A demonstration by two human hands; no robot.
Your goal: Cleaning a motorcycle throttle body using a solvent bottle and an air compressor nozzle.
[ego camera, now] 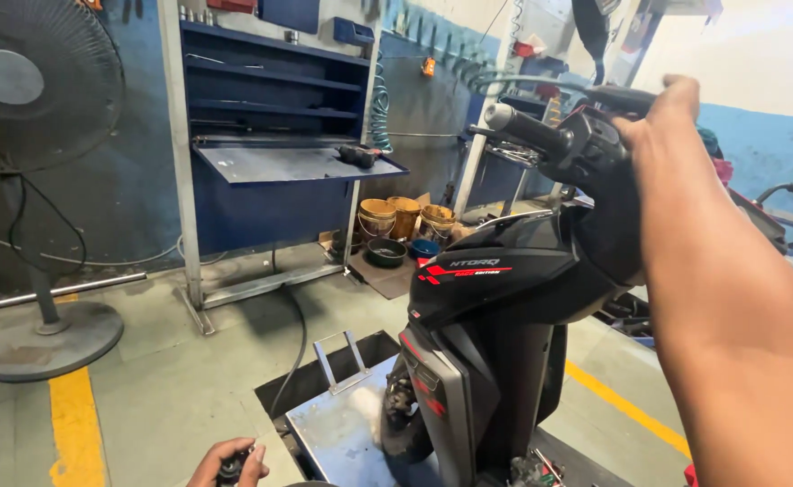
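Two hands, right hand [662, 113] grasping scooter handlebar [540, 135], left hand [229, 462] clenching small dark part [231, 467]

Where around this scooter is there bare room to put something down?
The fold-down shelf of the blue tool cabinet is mostly bare, apart from a dark tool at its right end. The concrete floor between the fan base and the metal lift plate is open. Crowded: the buckets by the wall and around the scooter.
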